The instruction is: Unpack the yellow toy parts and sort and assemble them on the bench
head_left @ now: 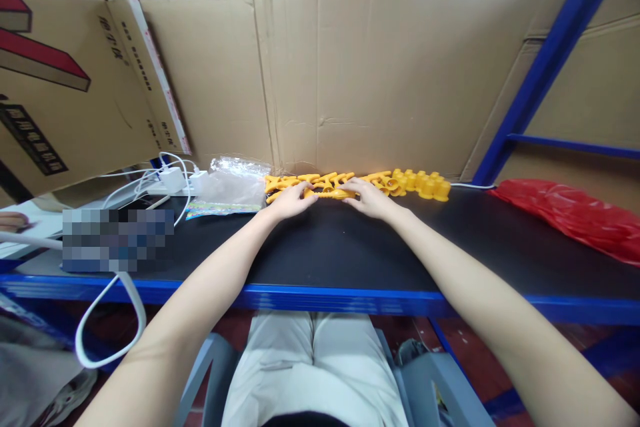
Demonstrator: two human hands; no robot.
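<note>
Along the back of the black tabletop [345, 247] lies a row of orange-yellow plastic pieces [327, 180], some with rings and crossed arms; their exact kind is too small to tell. My left hand [293, 201] is curled at the left part of the row, thumb and fingers on a yellow plastic piece [330, 194] at the front edge. From the other side my right hand [370, 200] grips the same front part, its fingertips partly hidden among the pieces. Just right of it stand several yellow cup-shaped pieces [433, 187] packed together.
A clear plastic bag [233, 183] lies left of the row, near white cables and chargers [173, 179]. A blurred-out object [117, 240] sits at the left front. A red plastic bag [570, 213] is at the right. Cardboard [390, 80] walls the back, and blue rack posts [545, 73] stand beside it.
</note>
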